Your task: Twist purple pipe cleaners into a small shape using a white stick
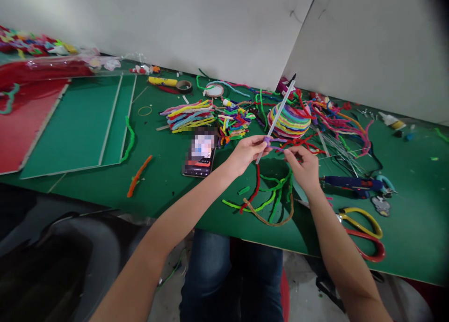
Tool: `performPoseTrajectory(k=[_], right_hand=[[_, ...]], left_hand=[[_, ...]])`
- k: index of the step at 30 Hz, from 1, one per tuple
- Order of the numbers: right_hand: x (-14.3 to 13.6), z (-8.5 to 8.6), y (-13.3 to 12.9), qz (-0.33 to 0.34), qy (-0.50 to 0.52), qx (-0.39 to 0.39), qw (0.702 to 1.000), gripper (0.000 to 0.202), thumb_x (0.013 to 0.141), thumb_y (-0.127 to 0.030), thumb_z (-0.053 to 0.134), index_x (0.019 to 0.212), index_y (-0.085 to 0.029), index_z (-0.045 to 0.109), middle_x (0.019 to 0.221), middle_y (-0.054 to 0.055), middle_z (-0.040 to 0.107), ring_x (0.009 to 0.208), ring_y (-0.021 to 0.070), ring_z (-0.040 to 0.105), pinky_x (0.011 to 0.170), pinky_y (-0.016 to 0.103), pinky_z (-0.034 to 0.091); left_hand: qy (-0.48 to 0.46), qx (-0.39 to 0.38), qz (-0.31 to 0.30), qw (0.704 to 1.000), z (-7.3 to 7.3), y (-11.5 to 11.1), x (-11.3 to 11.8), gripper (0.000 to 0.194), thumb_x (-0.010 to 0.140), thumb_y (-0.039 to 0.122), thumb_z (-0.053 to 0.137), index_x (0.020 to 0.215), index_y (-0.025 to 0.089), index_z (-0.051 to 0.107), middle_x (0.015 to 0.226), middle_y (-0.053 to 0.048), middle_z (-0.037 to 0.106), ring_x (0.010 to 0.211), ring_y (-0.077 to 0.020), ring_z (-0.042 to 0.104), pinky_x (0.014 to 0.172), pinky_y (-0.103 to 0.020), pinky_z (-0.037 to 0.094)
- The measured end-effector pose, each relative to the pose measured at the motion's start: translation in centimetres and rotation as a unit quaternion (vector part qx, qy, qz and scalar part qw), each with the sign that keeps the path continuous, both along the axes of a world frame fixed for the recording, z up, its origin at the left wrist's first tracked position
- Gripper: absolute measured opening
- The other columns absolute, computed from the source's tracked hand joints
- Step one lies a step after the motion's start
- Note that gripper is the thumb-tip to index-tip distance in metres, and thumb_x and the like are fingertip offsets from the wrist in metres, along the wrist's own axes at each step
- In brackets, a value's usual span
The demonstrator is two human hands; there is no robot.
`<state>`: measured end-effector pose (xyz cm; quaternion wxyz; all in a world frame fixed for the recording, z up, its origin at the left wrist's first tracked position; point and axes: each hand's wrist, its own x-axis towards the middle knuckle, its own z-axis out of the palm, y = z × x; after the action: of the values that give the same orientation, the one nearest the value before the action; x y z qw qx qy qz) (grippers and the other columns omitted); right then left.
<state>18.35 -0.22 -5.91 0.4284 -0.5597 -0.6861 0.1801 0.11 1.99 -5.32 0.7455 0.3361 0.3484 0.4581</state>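
Note:
My left hand (250,152) pinches a translucent glue stick (281,107) that slants up to the right, with a purple pipe cleaner (267,141) wound around it at the fingers. The pipe cleaner's loose length runs across to my right hand (303,165), whose thumb and forefinger are closed on it. Below both hands lie green pipe cleaners (277,200), a red one (258,184) and a brown one (280,224). Just behind the glue stick sits a striped ball of coiled pipe cleaners (293,120).
Bundles of coloured pipe cleaners (189,116) and a lit phone (199,153) lie to the left. At right are a blue glue gun (352,183) and scissors with yellow and red handles (365,223). Green boards (77,125) cover the far left. A wall rises behind the table.

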Motion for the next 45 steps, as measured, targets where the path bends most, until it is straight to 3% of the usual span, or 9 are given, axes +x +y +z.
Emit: performPoseTrajectory(k=[8, 12, 20, 24, 28, 32, 35, 39, 45], right_hand=[[0.0, 0.0, -0.2, -0.026, 0.040, 0.015, 0.999, 0.023, 0.081, -0.041, 0.059, 0.076, -0.019, 0.063, 0.063, 0.000, 0.063, 0.058, 0.0132, 0.057, 0.059, 0.027, 0.047], [0.0, 0.0, -0.1, -0.031, 0.079, 0.012, 0.996, 0.029, 0.085, -0.045, 0.053, 0.078, -0.020, 0.064, 0.063, 0.000, 0.062, 0.058, 0.0134, 0.057, 0.058, 0.027, 0.047], [0.3, -1.0, 0.9, -0.051, 0.277, -0.011, 0.959, 0.032, 0.087, -0.050, 0.048, 0.084, -0.022, 0.063, 0.064, 0.000, 0.059, 0.059, 0.0122, 0.057, 0.058, 0.026, 0.049], [0.3, -1.1, 1.1, -0.060, 0.306, -0.013, 0.950, 0.031, 0.086, -0.050, 0.050, 0.083, -0.022, 0.061, 0.066, 0.000, 0.060, 0.060, 0.0119, 0.058, 0.057, 0.026, 0.050], [0.3, -0.9, 0.8, -0.043, 0.243, 0.022, 0.969, 0.029, 0.085, -0.049, 0.052, 0.089, -0.022, 0.060, 0.074, 0.001, 0.063, 0.063, 0.0121, 0.060, 0.059, 0.026, 0.051], [0.3, -0.7, 0.2, 0.011, 0.056, 0.104, 0.993, 0.034, 0.074, -0.041, 0.069, 0.101, -0.022, 0.060, 0.087, 0.003, 0.067, 0.076, 0.0158, 0.063, 0.067, 0.030, 0.052], [0.5, -0.7, 0.0, 0.024, -0.057, 0.166, 0.984, 0.018, 0.079, -0.031, 0.066, 0.094, -0.022, 0.064, 0.086, 0.004, 0.069, 0.077, 0.0173, 0.064, 0.070, 0.032, 0.052], [0.6, -0.9, 0.1, 0.024, -0.093, 0.200, 0.975, 0.009, 0.085, -0.026, 0.058, 0.087, -0.022, 0.066, 0.084, 0.004, 0.071, 0.078, 0.0177, 0.065, 0.071, 0.033, 0.052], [1.0, -0.4, 0.1, 0.051, -0.105, 0.158, 0.981, 0.013, 0.087, -0.027, 0.055, 0.085, -0.022, 0.066, 0.082, 0.003, 0.071, 0.077, 0.0167, 0.065, 0.072, 0.031, 0.050]], left_hand=[[0.014, -0.009, 0.003, 1.000, -0.3, 0.1, 0.0, 0.015, 0.079, 0.012, 0.059, 0.092, 0.013, 0.067, 0.077, -0.001, 0.063, 0.071, -0.0070, 0.056, 0.069, -0.021, 0.042], [0.033, -0.003, 0.006, 0.999, 0.0, 0.1, -0.1, 0.016, 0.078, 0.012, 0.058, 0.092, 0.013, 0.067, 0.083, -0.002, 0.064, 0.072, -0.0077, 0.056, 0.070, -0.023, 0.042], [0.030, -0.005, 0.022, 0.999, 0.3, 0.0, -0.1, 0.016, 0.078, 0.011, 0.058, 0.091, 0.014, 0.067, 0.079, 0.000, 0.064, 0.072, -0.0076, 0.057, 0.070, -0.022, 0.043], [0.024, -0.004, 0.020, 1.000, 0.0, 0.0, -0.2, 0.014, 0.079, 0.010, 0.059, 0.090, 0.014, 0.067, 0.079, -0.001, 0.064, 0.073, -0.0084, 0.058, 0.072, -0.024, 0.044], [0.017, -0.001, 0.020, 1.000, -0.3, 0.1, -0.2, 0.014, 0.078, 0.012, 0.060, 0.090, 0.015, 0.066, 0.078, -0.001, 0.064, 0.071, -0.0086, 0.059, 0.075, -0.025, 0.044], [0.010, 0.000, 0.020, 1.000, -0.4, 0.2, -0.2, 0.014, 0.077, 0.013, 0.063, 0.090, 0.014, 0.066, 0.078, -0.001, 0.064, 0.072, -0.0088, 0.059, 0.075, -0.025, 0.044], [0.009, 0.000, 0.021, 1.000, -0.2, 0.2, -0.3, 0.014, 0.077, 0.012, 0.061, 0.090, 0.014, 0.066, 0.080, -0.001, 0.063, 0.072, -0.0088, 0.059, 0.074, -0.025, 0.044], [0.014, 0.002, 0.022, 1.000, 0.0, 0.2, -0.3, 0.014, 0.080, 0.010, 0.056, 0.089, 0.014, 0.066, 0.079, 0.000, 0.062, 0.071, -0.0076, 0.059, 0.071, -0.023, 0.044], [0.024, 0.010, 0.011, 1.000, 0.2, 0.2, -0.4, 0.016, 0.079, 0.013, 0.059, 0.093, 0.015, 0.066, 0.082, -0.001, 0.063, 0.075, -0.0082, 0.059, 0.072, -0.022, 0.045]])
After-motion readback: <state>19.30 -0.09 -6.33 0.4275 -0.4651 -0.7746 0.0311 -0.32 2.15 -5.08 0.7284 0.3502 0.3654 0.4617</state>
